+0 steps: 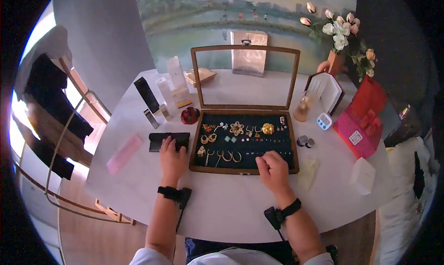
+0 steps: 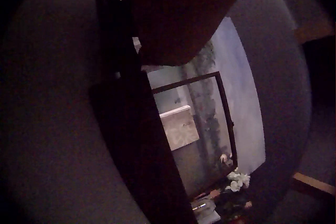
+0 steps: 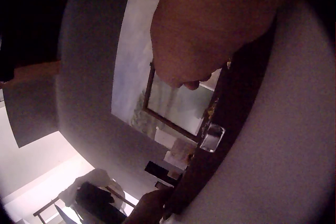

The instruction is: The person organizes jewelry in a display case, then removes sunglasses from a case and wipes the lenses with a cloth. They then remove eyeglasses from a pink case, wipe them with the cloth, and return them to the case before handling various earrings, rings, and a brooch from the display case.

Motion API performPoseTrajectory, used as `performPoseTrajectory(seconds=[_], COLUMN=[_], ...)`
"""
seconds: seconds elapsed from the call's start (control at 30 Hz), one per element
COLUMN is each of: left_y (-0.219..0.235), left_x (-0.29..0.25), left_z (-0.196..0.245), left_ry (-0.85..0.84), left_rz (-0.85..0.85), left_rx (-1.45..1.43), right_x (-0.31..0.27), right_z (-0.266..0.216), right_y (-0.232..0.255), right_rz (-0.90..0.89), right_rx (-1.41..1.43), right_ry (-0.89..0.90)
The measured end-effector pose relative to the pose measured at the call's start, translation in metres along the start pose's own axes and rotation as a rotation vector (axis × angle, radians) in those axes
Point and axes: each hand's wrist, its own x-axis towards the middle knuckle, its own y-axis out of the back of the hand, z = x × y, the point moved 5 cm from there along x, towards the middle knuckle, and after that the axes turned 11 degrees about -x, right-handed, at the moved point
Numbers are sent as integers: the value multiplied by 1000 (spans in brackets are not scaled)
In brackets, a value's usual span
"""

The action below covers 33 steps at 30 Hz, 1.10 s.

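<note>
A wooden jewelry box [image 1: 244, 172] with a dark lining stands with its glass lid [image 1: 296, 78] raised. Rows of earrings [image 1: 227, 156] and brooches [image 1: 237, 127] lie inside. To the left of the box, my left hand [image 1: 173, 162] rests with extended fingers on a black pouch [image 1: 157, 136]. My right hand [image 1: 274, 171] is over the box's front right corner, fingers curled in and nothing showing between them. The right wrist view also has the curled hand [image 3: 205, 35] close over the dark box front, beside its metal clasp [image 3: 212, 137].
Left of the pouch lies a pink translucent strip [image 1: 125, 154]. Small cartons [image 1: 175, 73] and a red faceted jar [image 1: 189, 115] stand behind it. Rightward are a white timer [image 1: 324, 121], a red gift bag [image 1: 358, 131], a white box [image 1: 363, 176] and a flower vase [image 1: 335, 61].
</note>
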Motion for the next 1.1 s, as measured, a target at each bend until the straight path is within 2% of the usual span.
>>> performPoseTrajectory(seconds=[0.13, 0.2, 0.27, 0.3, 0.37, 0.5, 0.53, 0.6, 0.7, 0.87, 1.1], left_y=[18, 18, 18, 15, 3, -22, -30, -51, -68, -68, -74], left_x=[0, 5, 14, 22, 46, 84, 90, 103, 113, 128, 135], left_z=[3, 2, 13, 17, 33, 34, 26, 8, -16, -10, -4], left_ry=[59, 98, -106, -102, -63, -168, -133, -101, -38, 94, 159], left_rz=[-21, -20, 37, 36, -147, -159, -150, -145, -95, -200, -246], left_rx=[72, 123, 53, 50, -142, -70, -66, -67, -24, 117, 97], right_x=[-1, -2, -1, 0, -1, 1, 0, 0, -2, -1, -1], right_z=[-2, 1, 0, 0, 2, 2, 1, 4, 6, 3, 3], right_y=[2, -1, 1, 1, 0, 0, 1, 0, -2, -5, -4], right_rz=[-3, -70, -81, -93, -86, -53, -50, -82, -61, -66, -73], right_rx=[14, 12, 2, -6, -13, 5, 1, 7, 0, -24, -19], right_ry=[-12, -76, -78, -82, -75, -31, -29, -133, -99, -88, -80])
